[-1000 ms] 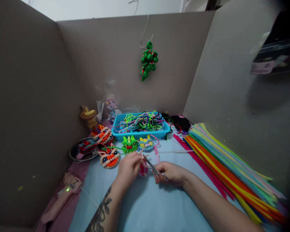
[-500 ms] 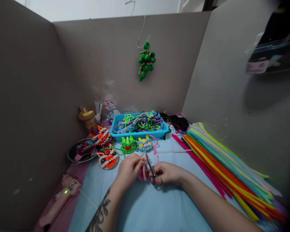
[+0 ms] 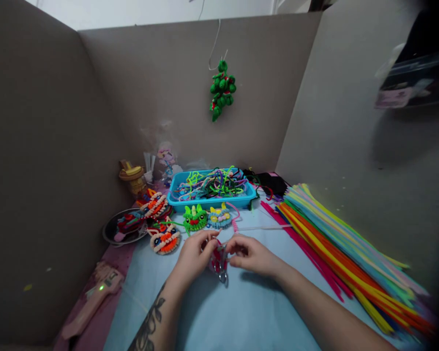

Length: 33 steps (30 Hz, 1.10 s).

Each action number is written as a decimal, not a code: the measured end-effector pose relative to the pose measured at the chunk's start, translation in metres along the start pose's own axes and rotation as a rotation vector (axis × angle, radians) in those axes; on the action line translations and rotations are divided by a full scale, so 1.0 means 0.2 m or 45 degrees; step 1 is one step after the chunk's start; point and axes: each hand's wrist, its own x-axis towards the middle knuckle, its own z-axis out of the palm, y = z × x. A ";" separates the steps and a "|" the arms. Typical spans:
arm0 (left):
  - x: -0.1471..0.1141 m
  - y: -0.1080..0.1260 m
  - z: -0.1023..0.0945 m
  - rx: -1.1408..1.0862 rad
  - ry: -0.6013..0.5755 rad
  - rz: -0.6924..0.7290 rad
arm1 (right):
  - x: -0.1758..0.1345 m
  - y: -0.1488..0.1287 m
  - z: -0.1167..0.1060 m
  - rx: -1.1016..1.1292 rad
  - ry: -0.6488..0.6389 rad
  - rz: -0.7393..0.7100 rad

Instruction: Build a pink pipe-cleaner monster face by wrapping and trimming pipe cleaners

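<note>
My left hand [image 3: 197,252] is closed, thumb and fingers pinching a small pink and red piece of fuzzy pipe cleaner [image 3: 218,253]. Just below that piece, the metal loops of the scissors [image 3: 222,277] show between my hands; their blades are hard to make out. My right hand [image 3: 249,253] is at the right side of the piece, fingers curled and thumb apart from them, no longer in the scissor loops. In front of my hands sit a green pipe-cleaner animal face [image 3: 195,219] and a blue and yellow one [image 3: 220,218].
A blue tray [image 3: 212,202] of tangled pipe-cleaner scraps stands at the back. Long coloured pipe cleaners [image 3: 336,248] lie along the right. Orange faces [image 3: 165,240], a metal bowl [image 3: 111,234] and a pink glue gun [image 3: 95,302] are on the left. Partition walls surround the table.
My right hand has let go of the scissors, which now show lower, between my hands. Its fingers have moved up beside the pink and red piece. My left hand keeps its hold.
</note>
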 end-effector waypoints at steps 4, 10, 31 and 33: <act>0.00 0.01 -0.01 -0.017 -0.008 0.010 | -0.03 -0.04 0.11 -0.635 -0.079 -0.236; 0.00 -0.01 -0.01 -0.043 -0.002 -0.045 | -0.04 -0.04 0.22 -0.930 0.034 -0.342; 0.00 -0.04 -0.13 0.063 -0.429 0.063 | 0.04 0.09 -0.32 0.700 0.986 0.313; 0.00 -0.05 -0.12 0.080 -0.418 0.083 | 0.05 0.09 -0.31 0.743 0.937 0.316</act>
